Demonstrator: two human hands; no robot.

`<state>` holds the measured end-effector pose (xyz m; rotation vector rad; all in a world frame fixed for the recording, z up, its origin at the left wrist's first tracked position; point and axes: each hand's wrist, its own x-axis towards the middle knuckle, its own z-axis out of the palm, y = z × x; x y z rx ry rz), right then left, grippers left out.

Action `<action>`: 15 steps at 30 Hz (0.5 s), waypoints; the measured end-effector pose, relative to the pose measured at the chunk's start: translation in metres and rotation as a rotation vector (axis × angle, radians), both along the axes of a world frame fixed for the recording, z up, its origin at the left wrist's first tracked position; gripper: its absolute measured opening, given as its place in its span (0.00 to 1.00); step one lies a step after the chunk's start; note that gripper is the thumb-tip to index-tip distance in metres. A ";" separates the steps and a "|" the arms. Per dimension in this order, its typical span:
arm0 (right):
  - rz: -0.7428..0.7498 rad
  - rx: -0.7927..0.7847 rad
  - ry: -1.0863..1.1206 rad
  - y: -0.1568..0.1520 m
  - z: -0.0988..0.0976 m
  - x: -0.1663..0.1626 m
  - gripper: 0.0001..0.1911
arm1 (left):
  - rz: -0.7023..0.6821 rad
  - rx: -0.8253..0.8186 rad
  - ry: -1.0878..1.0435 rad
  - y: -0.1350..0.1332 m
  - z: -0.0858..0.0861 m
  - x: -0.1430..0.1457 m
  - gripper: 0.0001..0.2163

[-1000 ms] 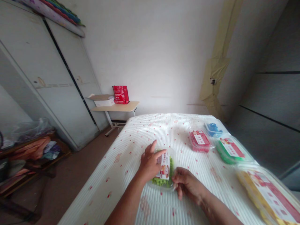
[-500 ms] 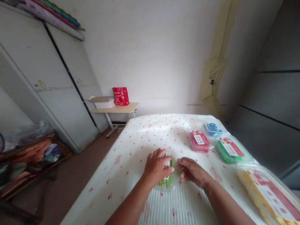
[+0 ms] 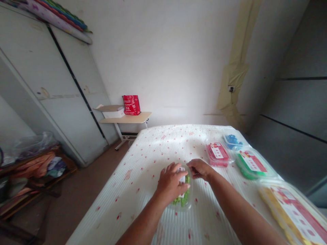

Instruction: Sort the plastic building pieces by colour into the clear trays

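Note:
A clear plastic container (image 3: 184, 201) with green pieces inside and a white label on its lid lies on the patterned tablecloth in front of me. My left hand (image 3: 171, 182) rests across its top, fingers spread and thumb near the right side. At the container's far right corner, my right hand (image 3: 200, 168) has thumb and forefinger pinched together at the rim. The exact bit of the edge between those fingertips is too small to make out. The left hand covers much of the container's left side.
On the right stand a pink-filled container (image 3: 217, 154), a blue-filled one (image 3: 232, 140), a green-filled one (image 3: 252, 165) and a large yellow-filled one (image 3: 293, 214). Beyond the cloth-covered table (image 3: 143, 190), a small table (image 3: 133, 118) holds a red bag (image 3: 131, 104) and a white box (image 3: 113, 113).
My right hand has moved away from me and slightly left, from beside the container's right side to its far right corner. The left hand has stayed on the lid.

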<state>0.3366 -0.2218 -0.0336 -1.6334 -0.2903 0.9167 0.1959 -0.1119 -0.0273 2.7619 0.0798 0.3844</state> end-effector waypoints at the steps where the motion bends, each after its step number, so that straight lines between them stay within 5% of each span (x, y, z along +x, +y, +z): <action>1: 0.013 0.004 0.005 0.000 0.000 0.001 0.08 | 0.000 -0.003 0.000 0.000 0.000 0.000 0.20; 15: -0.039 0.075 -0.135 -0.001 -0.012 -0.009 0.10 | -0.008 -0.048 0.023 -0.002 0.002 0.000 0.19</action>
